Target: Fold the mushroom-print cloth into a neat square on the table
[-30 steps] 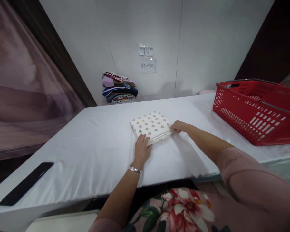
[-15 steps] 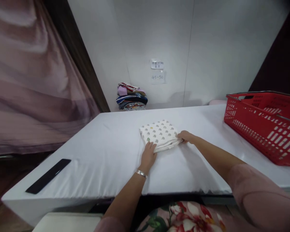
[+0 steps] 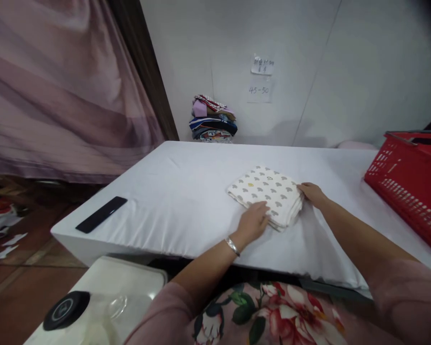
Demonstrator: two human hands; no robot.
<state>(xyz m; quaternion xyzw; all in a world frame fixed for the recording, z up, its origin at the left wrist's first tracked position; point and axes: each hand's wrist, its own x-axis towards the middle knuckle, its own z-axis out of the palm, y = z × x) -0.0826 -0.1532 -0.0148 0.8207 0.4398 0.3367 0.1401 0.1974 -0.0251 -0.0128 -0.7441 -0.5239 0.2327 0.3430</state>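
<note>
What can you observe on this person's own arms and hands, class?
Dusty-pink sleeves stop well short of the wrists. The left hand has a shiny silver bangle at its wrist; the right hand shows none. Both are ungloved.

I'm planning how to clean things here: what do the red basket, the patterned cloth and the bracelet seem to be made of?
Red basket: likely smooth moulded plastic, given its perforated walls.
Patterned cloth: matte fabric, perhaps cotton; it folds in soft layers.
Bracelet: probably polished, silver-coloured metal, judging by its bright highlights; which metal, I can't tell.
</note>
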